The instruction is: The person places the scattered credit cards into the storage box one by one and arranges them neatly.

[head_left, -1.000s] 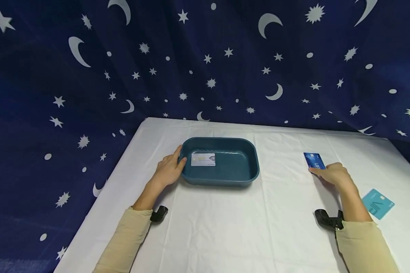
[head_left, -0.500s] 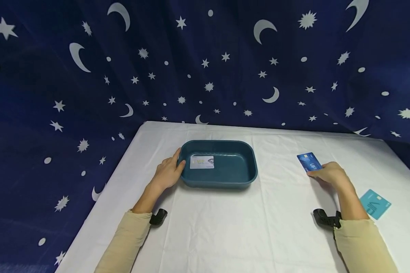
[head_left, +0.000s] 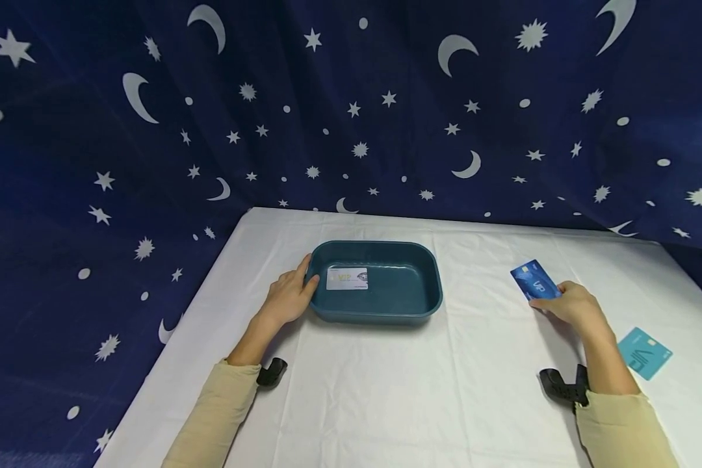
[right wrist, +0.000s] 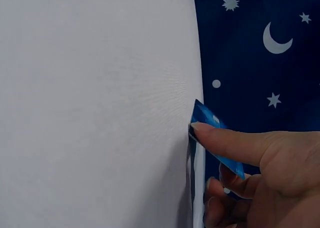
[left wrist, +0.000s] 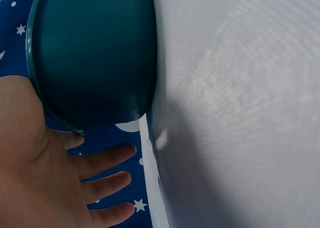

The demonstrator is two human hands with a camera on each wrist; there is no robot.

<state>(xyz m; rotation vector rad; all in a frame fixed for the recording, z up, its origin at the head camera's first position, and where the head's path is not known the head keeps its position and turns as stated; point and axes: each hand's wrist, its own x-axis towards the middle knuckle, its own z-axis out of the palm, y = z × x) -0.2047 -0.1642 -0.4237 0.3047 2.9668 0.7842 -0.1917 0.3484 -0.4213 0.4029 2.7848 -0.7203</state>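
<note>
My left hand (head_left: 286, 292) holds the left end of a dark teal plastic tub (head_left: 380, 317), its thumb over the rim and index finger along the outside. In the left wrist view the other fingers (left wrist: 107, 163) stretch out beside the tub wall, apart from it. A silver-white VIP card (head_left: 347, 279) lies flat inside the tub, to the left. Over the right side of the table, my right hand (head_left: 576, 309) pinches a blue VIP card (head_left: 535, 281) by its near edge. In the right wrist view the thumb lies across the card (right wrist: 212, 119), which is raised off the cloth.
A teal VIP card (head_left: 645, 353) lies on the white tablecloth (head_left: 386, 396) beside my right forearm. Behind the table hangs a dark blue curtain (head_left: 304, 78) with moons and stars. A black wrist mount (head_left: 561, 386) sits on my right wrist.
My right hand has lifted the blue card off the cloth and turned it slightly. My left hand stays on the tub, which has not moved on the table.
</note>
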